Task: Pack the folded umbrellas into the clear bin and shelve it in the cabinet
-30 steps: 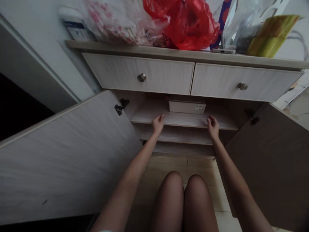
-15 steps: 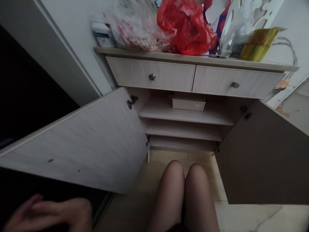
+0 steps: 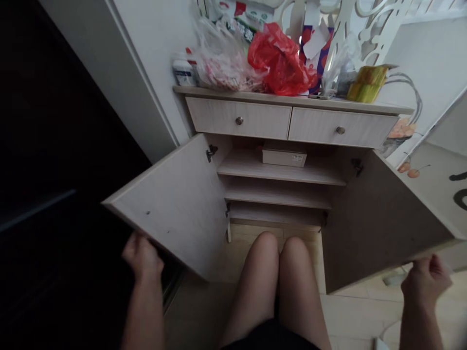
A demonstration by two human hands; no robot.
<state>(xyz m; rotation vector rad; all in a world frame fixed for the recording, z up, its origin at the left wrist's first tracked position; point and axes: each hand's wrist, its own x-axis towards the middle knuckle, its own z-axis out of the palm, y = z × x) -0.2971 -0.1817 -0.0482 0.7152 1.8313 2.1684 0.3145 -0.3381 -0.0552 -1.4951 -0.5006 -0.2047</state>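
Cabinet (image 3: pixel 262 120), left door (image 3: pixel 182 204) and right door (image 3: pixel 379 228) standing open, knees (image 3: pixel 267 250) between. Red bag (image 3: pixel 279 63) and clear bag (image 3: pixel 226 70) crowding top. Pale box (image 3: pixel 280 157) on upper shelf (image 3: pixel 248 165), back lost in shadow. Left hand (image 3: pixel 143 255) and right hand (image 3: pixel 425 282) at doors' outer edges, fingers curled; blurred, cannot tell if gripping.

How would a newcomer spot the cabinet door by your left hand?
Find the pale cabinet with two drawers along its upper front. Beneath them, the left door stands open, with the left hand at its lower edge. It looks lighter inside than the shadowed right door, also open.
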